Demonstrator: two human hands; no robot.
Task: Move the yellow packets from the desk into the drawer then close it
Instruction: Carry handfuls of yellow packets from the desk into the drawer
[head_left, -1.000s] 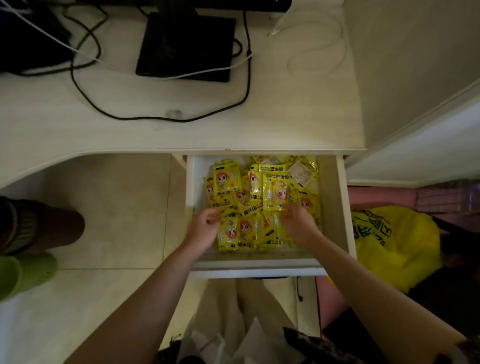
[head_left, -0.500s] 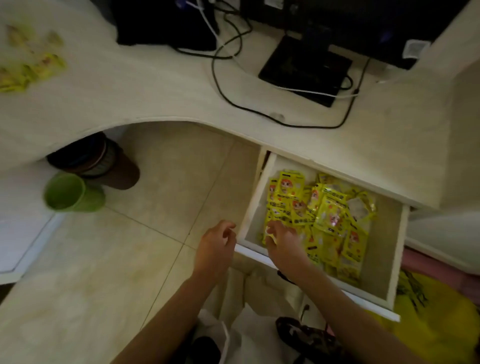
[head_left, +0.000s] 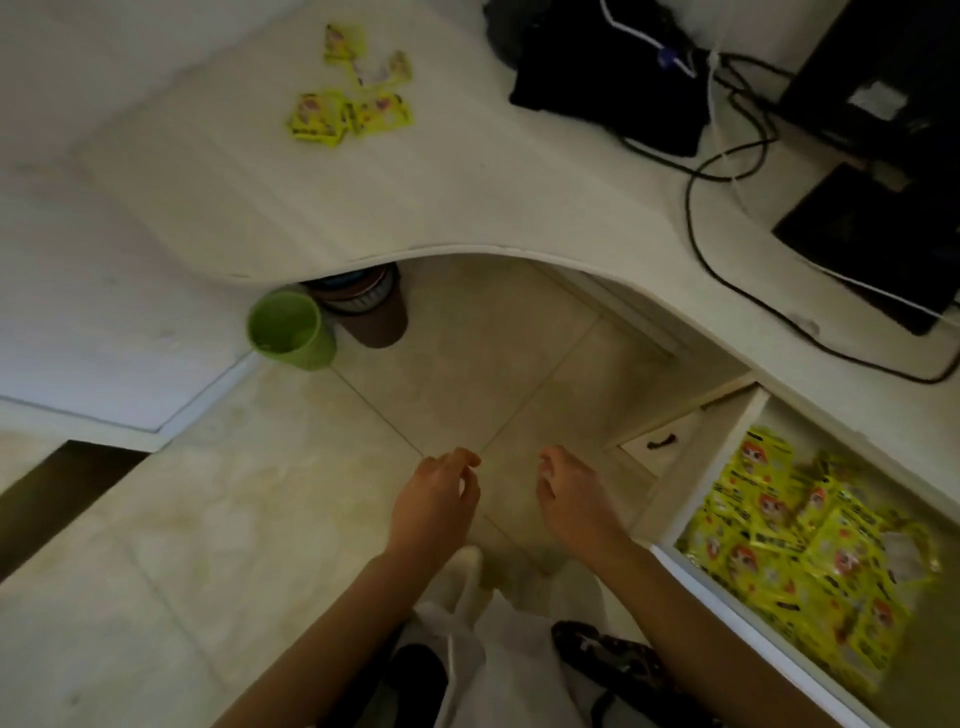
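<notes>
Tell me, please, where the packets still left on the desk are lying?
In the head view, the loose packets lie at the upper left on the desk, left of the black device and far from the drawer.

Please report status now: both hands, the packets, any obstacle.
Left hand and right hand open, empty, over floor. Several yellow foil packets on pale wooden desk; white drawer open, packed. Nothing in the way.

Packets in drawer (head_left: 795, 540): yellow wrappers with a cartoon face and dark print, too blurred to read.
Packets on desk (head_left: 350, 98): same yellow wrappers, print illegible.
Label on black device (head_left: 878, 101): pale sticker, no characters legible.
Readable text: none.
</notes>
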